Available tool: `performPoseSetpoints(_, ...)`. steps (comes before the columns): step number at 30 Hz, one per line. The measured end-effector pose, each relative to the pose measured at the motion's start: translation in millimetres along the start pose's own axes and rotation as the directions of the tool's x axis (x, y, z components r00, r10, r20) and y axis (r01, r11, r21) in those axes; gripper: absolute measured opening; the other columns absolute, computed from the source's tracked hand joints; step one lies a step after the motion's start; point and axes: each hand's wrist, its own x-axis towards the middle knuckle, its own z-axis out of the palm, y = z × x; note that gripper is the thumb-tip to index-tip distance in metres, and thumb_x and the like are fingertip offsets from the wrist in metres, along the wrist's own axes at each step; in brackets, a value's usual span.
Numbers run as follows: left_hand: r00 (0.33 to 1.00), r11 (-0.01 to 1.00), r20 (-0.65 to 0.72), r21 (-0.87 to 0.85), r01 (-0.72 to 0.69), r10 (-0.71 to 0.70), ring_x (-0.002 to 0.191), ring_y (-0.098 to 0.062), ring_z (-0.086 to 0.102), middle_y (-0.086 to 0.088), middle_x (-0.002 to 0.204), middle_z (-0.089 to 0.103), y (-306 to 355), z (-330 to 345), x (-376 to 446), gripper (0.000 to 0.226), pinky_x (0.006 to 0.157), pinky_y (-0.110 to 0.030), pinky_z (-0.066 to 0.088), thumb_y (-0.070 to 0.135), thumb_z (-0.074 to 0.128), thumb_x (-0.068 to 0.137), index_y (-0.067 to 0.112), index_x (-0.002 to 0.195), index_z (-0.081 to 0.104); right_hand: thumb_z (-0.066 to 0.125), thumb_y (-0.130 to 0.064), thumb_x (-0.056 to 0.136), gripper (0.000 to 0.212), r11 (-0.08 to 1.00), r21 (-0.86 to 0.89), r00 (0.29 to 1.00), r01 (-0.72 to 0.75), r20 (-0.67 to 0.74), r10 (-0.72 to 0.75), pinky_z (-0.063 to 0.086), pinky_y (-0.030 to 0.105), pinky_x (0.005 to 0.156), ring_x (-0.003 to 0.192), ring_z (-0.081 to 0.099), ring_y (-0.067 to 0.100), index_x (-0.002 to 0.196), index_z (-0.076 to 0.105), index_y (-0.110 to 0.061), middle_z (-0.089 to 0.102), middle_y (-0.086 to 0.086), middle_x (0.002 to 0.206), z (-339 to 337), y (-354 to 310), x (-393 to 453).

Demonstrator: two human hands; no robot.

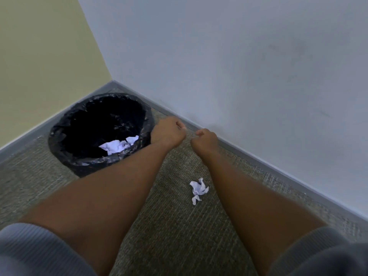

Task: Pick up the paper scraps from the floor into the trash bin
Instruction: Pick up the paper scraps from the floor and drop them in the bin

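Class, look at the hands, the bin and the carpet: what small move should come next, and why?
Probably lower the right hand to the crumpled white paper scrap on the grey-green carpet. It lies beside the right forearm, outside the black-lined round trash bin, which already holds white crumpled paper. Both hands, including the left hand, look curled and seem empty.

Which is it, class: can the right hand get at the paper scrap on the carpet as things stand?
Probably yes. The paper scrap lies alone on open carpet beside the right forearm, nothing covering it. The right hand is curled, past the scrap near the wall, so it must draw back.
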Motion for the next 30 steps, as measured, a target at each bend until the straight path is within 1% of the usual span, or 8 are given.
performPoseSetpoints(3,0.983,0.999,0.177,0.007,-0.049,0.047,0.088,-0.018,0.067,0.005,0.088,0.071,-5,18,-1,0.011,0.084,-0.033,0.056,0.029,0.065,0.087,0.022,0.079,0.069,0.058,-0.017,0.073,0.037,0.994,-0.06,0.996,-0.086,0.003,0.087,0.054,0.042,0.091,0.104,0.063,0.029,0.109,0.066,-0.016,0.061,0.014,0.121,1,34,4)
performPoseSetpoints(6,0.94,0.997,0.335,0.017,-0.077,0.067,0.093,-0.016,0.066,0.003,0.101,0.071,-7,36,-2,0.009,0.088,-0.031,0.054,0.028,0.073,0.083,0.03,0.083,0.064,0.061,-0.017,0.073,0.042,0.983,-0.137,0.992,-0.123,0.01,0.125,0.054,0.042,0.092,0.109,0.061,0.03,0.114,0.065,-0.014,0.06,0.014,0.124,-1,61,8)
performPoseSetpoints(10,0.878,0.99,0.476,0.085,-0.113,0.059,0.108,-0.021,0.061,-0.003,0.122,0.063,-10,66,-6,0.036,0.09,-0.029,0.049,0.024,0.08,0.08,0.025,0.112,0.064,0.065,-0.023,0.077,0.046,0.952,-0.272,0.988,-0.139,0.024,0.151,0.049,0.038,0.097,0.119,0.054,0.033,0.121,0.061,-0.009,0.055,0.016,0.131,0,91,15)
performPoseSetpoints(13,0.826,0.972,0.556,0.133,-0.195,0.09,0.121,-0.024,0.056,-0.006,0.139,0.054,-11,87,-13,0.058,0.096,-0.03,0.046,0.026,0.083,0.077,0.024,0.129,0.059,0.061,-0.03,0.078,0.054,0.923,-0.359,0.984,-0.137,0.059,0.169,0.043,0.042,0.104,0.125,0.047,0.038,0.127,0.055,-0.007,0.047,0.021,0.137,4,107,21)
performPoseSetpoints(17,0.735,0.887,0.665,0.253,-0.386,0.131,0.131,-0.028,0.045,-0.008,0.143,0.045,-14,114,-24,0.079,0.108,-0.036,0.041,0.033,0.088,0.067,0.025,0.137,0.053,0.054,-0.057,0.086,0.076,0.844,-0.534,0.985,-0.046,0.116,0.127,0.028,0.047,0.115,0.141,0.026,0.039,0.14,0.041,-0.006,0.032,0.02,0.15,4,123,21)
performPoseSetpoints(21,0.659,0.769,0.744,0.356,-0.531,0.111,0.142,-0.029,0.028,-0.007,0.155,0.027,-21,136,-36,0.103,0.112,-0.048,0.036,0.042,0.09,0.059,0.019,0.146,0.039,0.064,-0.046,0.083,0.08,0.797,-0.603,0.983,-0.026,0.128,0.129,0.032,0.051,0.111,0.143,0.015,0.038,0.146,0.03,-0.012,0.013,0.011,0.158,2,134,17)
performPoseSetpoints(26,0.618,0.704,0.774,0.363,-0.61,0.137,0.151,-0.028,0.007,-0.006,0.165,-0.002,-25,148,-49,0.121,0.116,-0.05,0.03,0.038,0.088,0.064,0.017,0.156,0.013,0.068,-0.03,0.081,0.079,0.73,-0.682,0.974,0.051,0.195,0.114,0.028,0.054,0.111,0.145,0.007,0.037,0.147,0.028,-0.015,0.003,0.007,0.161,1,137,12)
performPoseSetpoints(30,0.61,0.702,0.779,0.353,-0.618,0.146,0.149,-0.03,0.012,-0.006,0.163,0.007,-34,160,-53,0.114,0.115,-0.049,0.032,0.034,0.087,0.066,0.016,0.155,0.017,0.068,-0.029,0.082,0.081,0.697,-0.711,0.97,0.091,0.22,0.098,0.021,0.057,0.113,0.146,0.001,0.038,0.148,0.025,-0.014,-0.003,0.008,0.161,3,142,12)
